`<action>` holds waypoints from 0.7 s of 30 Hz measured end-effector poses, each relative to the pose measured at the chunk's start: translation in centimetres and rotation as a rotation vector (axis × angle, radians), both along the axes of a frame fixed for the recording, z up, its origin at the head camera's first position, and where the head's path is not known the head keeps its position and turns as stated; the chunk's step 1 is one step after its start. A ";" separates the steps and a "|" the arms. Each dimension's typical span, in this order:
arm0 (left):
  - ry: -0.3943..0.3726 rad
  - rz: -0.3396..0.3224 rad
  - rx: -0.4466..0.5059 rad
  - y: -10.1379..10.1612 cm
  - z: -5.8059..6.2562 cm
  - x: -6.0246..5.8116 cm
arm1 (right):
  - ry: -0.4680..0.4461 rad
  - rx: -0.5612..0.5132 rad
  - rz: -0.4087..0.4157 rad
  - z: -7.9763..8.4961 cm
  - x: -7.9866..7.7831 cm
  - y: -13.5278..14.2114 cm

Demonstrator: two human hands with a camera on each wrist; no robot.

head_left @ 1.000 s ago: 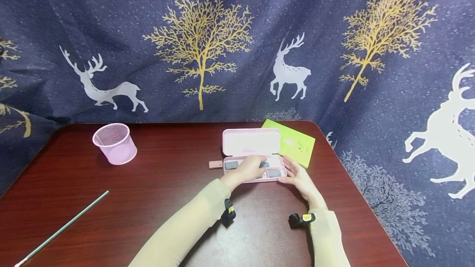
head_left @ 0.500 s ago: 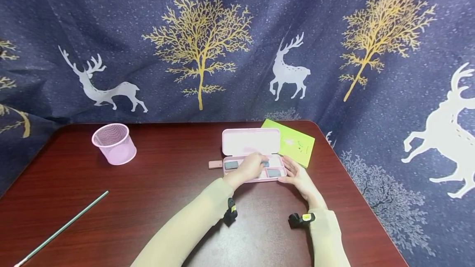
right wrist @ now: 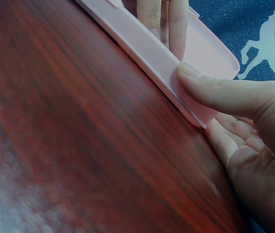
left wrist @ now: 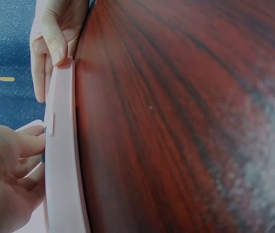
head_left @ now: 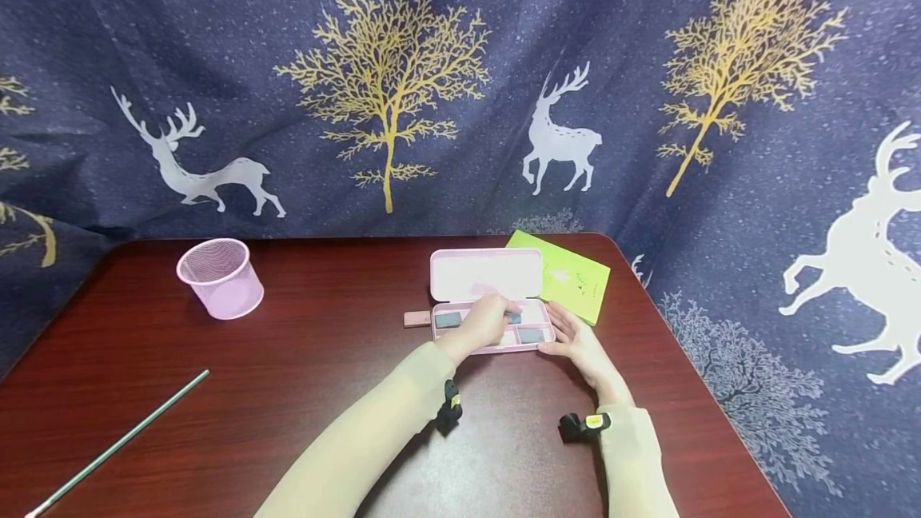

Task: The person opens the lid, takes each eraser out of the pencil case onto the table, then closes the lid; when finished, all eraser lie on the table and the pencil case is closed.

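Observation:
A pink pencil case [head_left: 486, 276] with a divided tray stands open at the table's far right, its lid raised at the back. My left hand [head_left: 484, 321] reaches over the front wall into the tray; its fingertips are around a small blue block [head_left: 514, 317]. In the left wrist view, the case wall partly hides those fingers [left wrist: 28, 145]. Grey-blue blocks lie at the tray's left, one block [head_left: 448, 320], and front right, another block [head_left: 532, 336]. My right hand [head_left: 580, 348] grips the case's right end, thumb on the front wall, as the right wrist view shows.
A pink flat piece [head_left: 416, 319] lies against the case's left side. Behind it to the right is a lime-green booklet [head_left: 576, 282]. A pink mesh basket [head_left: 230, 290] stands at the back left, and a thin green stick [head_left: 122, 442] lies at the front left.
My left hand has shifted slightly within the tray, and its wrist has moved a little right. A pinkish reflection now shows in the lid. My right hand stays put.

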State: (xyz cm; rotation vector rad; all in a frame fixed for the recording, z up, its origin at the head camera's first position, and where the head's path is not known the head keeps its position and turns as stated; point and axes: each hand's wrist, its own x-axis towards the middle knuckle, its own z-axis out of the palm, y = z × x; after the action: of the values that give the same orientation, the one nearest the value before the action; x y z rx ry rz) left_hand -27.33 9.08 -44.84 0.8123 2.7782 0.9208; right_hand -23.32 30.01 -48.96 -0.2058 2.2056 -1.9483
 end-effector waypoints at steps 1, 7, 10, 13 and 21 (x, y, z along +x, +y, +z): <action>-0.006 0.000 0.006 0.0 0.0 0.0 | -0.001 -0.001 0.001 0.0 0.0 0.0; -0.006 0.001 0.029 0.0 -0.1 -0.2 | -0.003 -0.007 0.004 0.1 0.0 0.0; -0.002 0.003 0.032 0.1 -0.2 -0.3 | -0.004 -0.005 0.002 0.1 0.0 0.0; 0.009 0.001 0.032 0.1 -0.2 -0.4 | -0.004 -0.002 0.003 0.1 0.0 0.0; -0.002 -0.009 0.047 0.1 -0.3 -0.5 | 0.000 -0.001 0.005 0.0 0.0 0.0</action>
State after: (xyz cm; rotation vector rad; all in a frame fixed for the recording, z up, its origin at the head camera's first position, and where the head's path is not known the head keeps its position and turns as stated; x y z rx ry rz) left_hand -27.84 9.15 -45.18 0.8297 2.7578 0.9889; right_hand -23.36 30.03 -48.98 -0.2119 2.2014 -1.9472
